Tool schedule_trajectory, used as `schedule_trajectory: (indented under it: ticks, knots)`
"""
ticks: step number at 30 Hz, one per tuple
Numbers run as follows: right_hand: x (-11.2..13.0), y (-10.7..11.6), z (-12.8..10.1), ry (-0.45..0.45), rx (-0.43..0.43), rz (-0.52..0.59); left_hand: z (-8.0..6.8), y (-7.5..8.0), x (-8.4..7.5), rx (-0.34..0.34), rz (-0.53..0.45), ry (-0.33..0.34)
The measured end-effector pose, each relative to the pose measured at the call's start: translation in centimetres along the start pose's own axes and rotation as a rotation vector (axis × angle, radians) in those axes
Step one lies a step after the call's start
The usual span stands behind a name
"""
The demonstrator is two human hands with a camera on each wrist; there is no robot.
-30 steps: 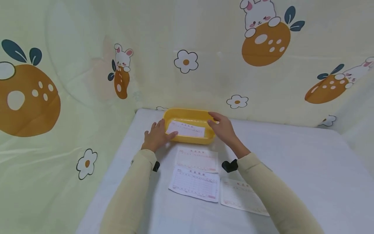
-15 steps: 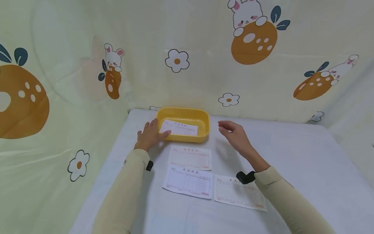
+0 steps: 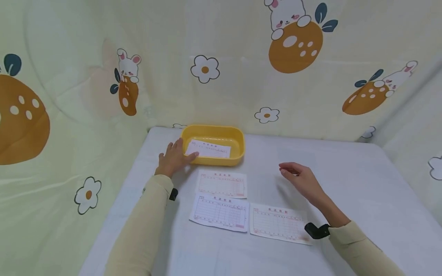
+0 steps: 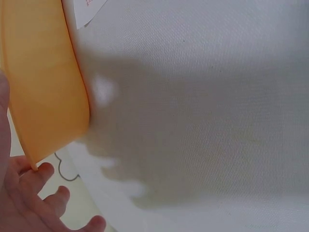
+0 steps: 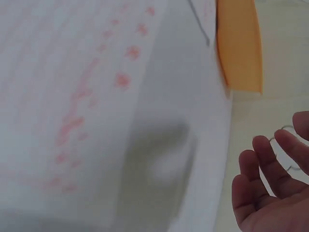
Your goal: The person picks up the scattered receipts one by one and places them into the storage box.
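Left hand [image 3: 172, 158] resting flat, fingers spread, against the 9 o'clock end of the yellow tray [image 3: 238, 152], thumb touching the slip [image 3: 208, 149] lying inside; tray sitting at 12 o'clock on the white table [image 3: 362, 184]; right hand [image 3: 300, 178] hovering relaxed, loosely curled, holding nothing, at 3 o'clock of the tray; three forms [image 3: 221, 211] lying flat at 6 o'clock of the tray.
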State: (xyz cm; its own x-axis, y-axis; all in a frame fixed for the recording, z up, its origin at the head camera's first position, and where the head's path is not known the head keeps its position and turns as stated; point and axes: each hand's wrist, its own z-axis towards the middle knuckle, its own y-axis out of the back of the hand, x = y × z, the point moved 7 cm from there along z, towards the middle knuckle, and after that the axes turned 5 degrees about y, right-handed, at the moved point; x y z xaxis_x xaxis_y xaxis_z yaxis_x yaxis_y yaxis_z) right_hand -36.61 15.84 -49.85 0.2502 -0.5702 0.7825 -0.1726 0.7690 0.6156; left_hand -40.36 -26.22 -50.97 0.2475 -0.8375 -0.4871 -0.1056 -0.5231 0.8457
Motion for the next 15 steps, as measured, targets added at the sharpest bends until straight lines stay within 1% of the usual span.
schedule_trajectory:
  ticks: [6, 9, 15]
  knots:
    - [-3.1, 0.9, -3.3, -0.088, 0.094, -0.019, 0.2, 0.1, -0.1, -0.003, -0.005, 0.0]
    - [-4.5, 1.3, -4.6, -0.115, 0.138, -0.035, 0.3, 0.0, -0.1, -0.007, -0.003, 0.001]
    - [-6.5, 1.8, -7.0, -0.178, 0.19, -0.032, 0.4, -0.3, 0.1, 0.016, -0.009, 0.011]
